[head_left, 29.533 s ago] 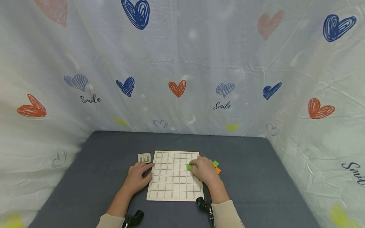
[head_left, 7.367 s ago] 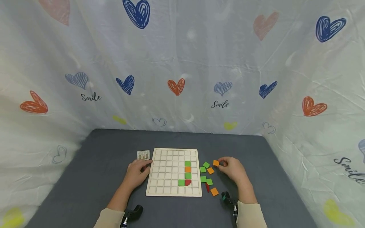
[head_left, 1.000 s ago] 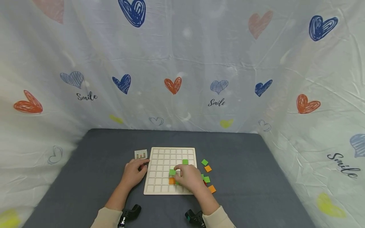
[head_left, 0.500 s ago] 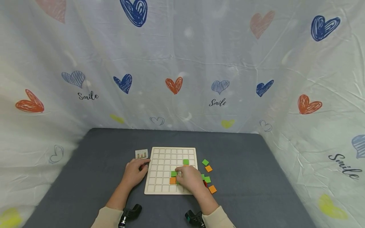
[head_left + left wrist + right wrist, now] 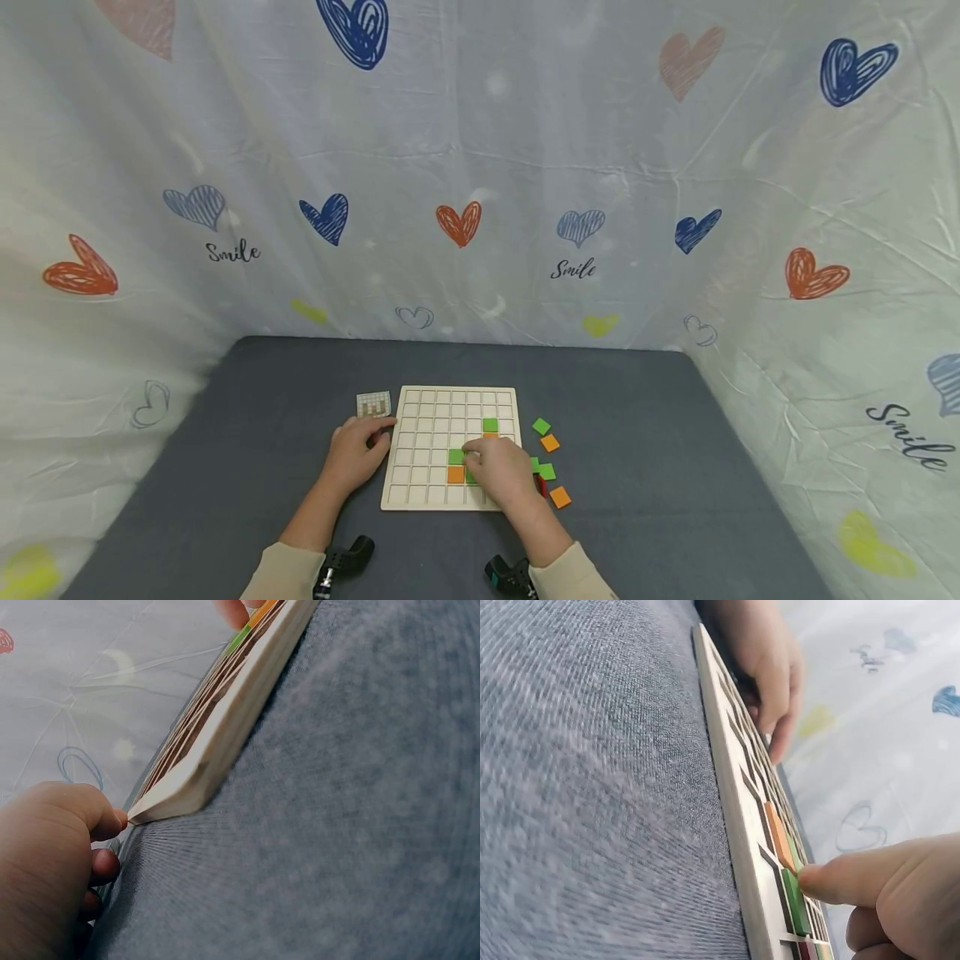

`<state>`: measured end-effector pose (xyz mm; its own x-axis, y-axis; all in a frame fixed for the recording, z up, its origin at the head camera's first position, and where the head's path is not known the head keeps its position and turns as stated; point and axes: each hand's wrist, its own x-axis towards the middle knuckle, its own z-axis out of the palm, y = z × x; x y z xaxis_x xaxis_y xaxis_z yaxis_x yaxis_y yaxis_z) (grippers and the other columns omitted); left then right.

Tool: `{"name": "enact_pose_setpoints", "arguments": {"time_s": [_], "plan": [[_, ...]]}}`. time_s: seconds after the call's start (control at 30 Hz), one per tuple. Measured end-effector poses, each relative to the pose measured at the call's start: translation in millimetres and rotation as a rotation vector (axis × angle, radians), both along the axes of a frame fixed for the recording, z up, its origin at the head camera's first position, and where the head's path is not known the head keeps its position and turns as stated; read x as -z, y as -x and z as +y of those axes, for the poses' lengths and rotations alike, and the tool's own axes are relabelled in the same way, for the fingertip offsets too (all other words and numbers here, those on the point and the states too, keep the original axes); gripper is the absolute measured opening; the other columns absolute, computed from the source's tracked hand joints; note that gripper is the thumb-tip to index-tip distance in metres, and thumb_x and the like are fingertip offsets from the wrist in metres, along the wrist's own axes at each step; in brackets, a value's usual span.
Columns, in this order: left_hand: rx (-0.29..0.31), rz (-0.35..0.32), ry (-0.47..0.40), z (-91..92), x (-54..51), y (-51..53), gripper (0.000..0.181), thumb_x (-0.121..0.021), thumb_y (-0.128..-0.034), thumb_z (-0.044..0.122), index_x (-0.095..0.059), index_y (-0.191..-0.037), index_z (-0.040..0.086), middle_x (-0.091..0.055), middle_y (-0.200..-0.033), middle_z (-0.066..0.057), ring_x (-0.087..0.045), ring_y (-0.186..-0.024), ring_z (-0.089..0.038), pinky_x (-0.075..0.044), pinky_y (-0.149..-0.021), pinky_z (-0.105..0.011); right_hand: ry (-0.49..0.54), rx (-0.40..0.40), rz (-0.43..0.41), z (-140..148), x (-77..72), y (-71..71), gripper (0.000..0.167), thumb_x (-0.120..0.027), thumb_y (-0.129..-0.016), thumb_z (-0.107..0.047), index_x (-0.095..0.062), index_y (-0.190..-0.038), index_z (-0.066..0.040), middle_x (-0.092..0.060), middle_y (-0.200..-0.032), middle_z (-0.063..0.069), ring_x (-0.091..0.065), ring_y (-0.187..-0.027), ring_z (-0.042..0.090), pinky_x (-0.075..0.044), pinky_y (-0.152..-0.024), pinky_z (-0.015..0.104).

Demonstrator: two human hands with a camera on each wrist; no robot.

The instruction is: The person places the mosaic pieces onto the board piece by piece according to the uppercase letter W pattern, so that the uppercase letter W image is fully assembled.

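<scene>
In the head view, the left hand (image 5: 356, 457) rests beside the pale gridded board (image 5: 423, 417), its fingertips at the left edge. The left wrist view shows that hand (image 5: 52, 855) touching the board's corner (image 5: 202, 780). Over the board, the right hand (image 5: 504, 473) touches a green tile (image 5: 456, 457) with its fingertips. An orange tile (image 5: 456, 475) lies just below it, beside another green tile (image 5: 470, 476) partly covered by the hand. Farther up sits a green tile (image 5: 490, 425). The right wrist view shows a fingertip of the right hand (image 5: 900, 892) by green tiles (image 5: 796, 901) and an orange one (image 5: 780, 835).
A small patterned card (image 5: 373, 404) lies left of the board's upper corner. Right of the board are loose green tiles (image 5: 542, 427), orange tiles (image 5: 550, 443) and a red piece (image 5: 542, 486) on the dark grey table (image 5: 637, 467). A curtain (image 5: 397, 167) with printed hearts surrounds the table.
Compared with a second ago, the green tile at the right fingertips has come down onto the board, closer to the orange one. The left hand has stayed at the board's edge.
</scene>
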<state>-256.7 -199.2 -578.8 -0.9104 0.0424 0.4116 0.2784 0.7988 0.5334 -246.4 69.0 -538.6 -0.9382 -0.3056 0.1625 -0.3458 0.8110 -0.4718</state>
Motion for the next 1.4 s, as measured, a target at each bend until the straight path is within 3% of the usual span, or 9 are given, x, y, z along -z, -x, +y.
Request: {"name": "enact_pose_setpoints", "arguments": {"time_s": [0.2, 0.3, 0.4, 0.5, 0.7, 0.93, 1.1, 1.27, 1.4], "plan": [[-0.004, 0.002, -0.001, -0.6, 1.5, 0.7, 0.030, -0.064, -0.0941, 0.006, -0.078, -0.119, 0.013, -0.046, -0.070, 0.011, -0.040, -0.071, -0.014, -0.027, -0.072, -0.040, 0.000, 0.008, 0.001, 2, -5.5, 1.2, 0.021, -0.070, -0.095, -0.021, -0.082, -0.112, -0.018, -0.073, -0.074, -0.001, -0.039, -0.046, 0.006, -0.027, -0.040, 0.026], [-0.003, -0.013, 0.001, -0.7, 1.6, 0.9, 0.031, -0.063, -0.0944, 0.006, -0.078, -0.120, 0.013, -0.047, -0.070, 0.011, -0.040, -0.072, -0.014, -0.027, -0.073, -0.040, 0.023, 0.021, -0.002, 8, -10.4, 3.3, 0.023, -0.072, -0.096, -0.024, -0.081, -0.116, -0.017, -0.057, -0.054, -0.003, -0.032, -0.042, 0.007, -0.024, -0.040, 0.025], [0.000, -0.016, 0.000, -0.6, 1.3, 0.8, 0.031, -0.063, -0.0943, 0.006, -0.078, -0.121, 0.012, -0.047, -0.070, 0.011, -0.039, -0.072, -0.015, -0.027, -0.073, -0.041, 0.069, 0.043, -0.002, 16, -16.1, 6.6, 0.026, -0.073, -0.095, -0.024, -0.079, -0.119, -0.016, -0.043, -0.046, -0.006, -0.027, -0.040, 0.007, -0.021, -0.040, 0.025], [0.000, -0.006, -0.001, 0.0, 1.6, 0.5, 0.030, -0.064, -0.0938, 0.005, -0.078, -0.120, 0.012, -0.046, -0.069, 0.011, -0.040, -0.071, -0.014, -0.027, -0.072, -0.040, 0.112, 0.075, 0.003, 27, -21.8, 10.1, 0.027, -0.074, -0.094, -0.023, -0.079, -0.120, -0.016, -0.040, -0.048, -0.010, -0.026, -0.041, 0.006, -0.021, -0.041, 0.025], [-0.006, 0.010, -0.001, 1.0, 1.7, 0.2, 0.030, -0.063, -0.0933, 0.005, -0.078, -0.119, 0.012, -0.046, -0.069, 0.011, -0.040, -0.071, -0.014, -0.027, -0.072, -0.039, 0.199, 0.142, 0.024, 50, -30.6, 17.8, 0.030, -0.077, -0.093, -0.023, -0.078, -0.122, -0.014, -0.037, -0.050, -0.006, -0.026, -0.042, 0.008, -0.022, -0.042, 0.027], [-0.004, -0.003, -0.006, 0.7, 0.7, -0.6, 0.030, -0.064, -0.0936, 0.005, -0.078, -0.119, 0.011, -0.047, -0.070, 0.010, -0.041, -0.072, -0.015, -0.028, -0.072, -0.040, 0.202, 0.181, 0.032, 79, -32.4, 26.1, 0.032, -0.081, -0.090, -0.023, -0.078, -0.120, -0.012, -0.046, -0.075, -0.002, -0.040, -0.060, 0.015, -0.035, -0.055, 0.032], [-0.003, -0.006, -0.003, 0.6, 1.4, 0.1, 0.030, -0.064, -0.0936, 0.005, -0.078, -0.119, 0.011, -0.046, -0.070, 0.010, -0.039, -0.071, -0.015, -0.027, -0.072, -0.040, 0.216, 0.202, -0.028, 101, -29.9, 31.0, 0.032, -0.081, -0.089, -0.020, -0.077, -0.118, -0.008, -0.051, -0.084, 0.000, -0.047, -0.071, 0.018, -0.040, -0.062, 0.035], [-0.005, 0.011, 0.002, 0.4, 2.0, 0.4, 0.030, -0.064, -0.0939, 0.006, -0.078, -0.120, 0.011, -0.046, -0.069, 0.011, -0.041, -0.072, -0.015, -0.027, -0.072, -0.040, 0.207, 0.221, -0.148, 121, -23.3, 37.0, 0.030, -0.080, -0.091, -0.019, -0.075, -0.118, -0.008, -0.053, -0.090, 0.003, -0.049, -0.073, 0.019, -0.042, -0.062, 0.036], [-0.002, -0.023, -0.003, -0.3, 1.5, 0.2, 0.030, -0.063, -0.0950, 0.006, -0.077, -0.122, 0.011, -0.047, -0.070, 0.010, -0.041, -0.074, -0.017, -0.027, -0.074, -0.041, 0.192, 0.196, -0.241, 135, -16.1, 38.6, 0.029, -0.075, -0.091, -0.009, -0.075, -0.120, -0.009, -0.053, -0.094, 0.006, -0.048, -0.076, 0.022, -0.041, -0.064, 0.037]]}}
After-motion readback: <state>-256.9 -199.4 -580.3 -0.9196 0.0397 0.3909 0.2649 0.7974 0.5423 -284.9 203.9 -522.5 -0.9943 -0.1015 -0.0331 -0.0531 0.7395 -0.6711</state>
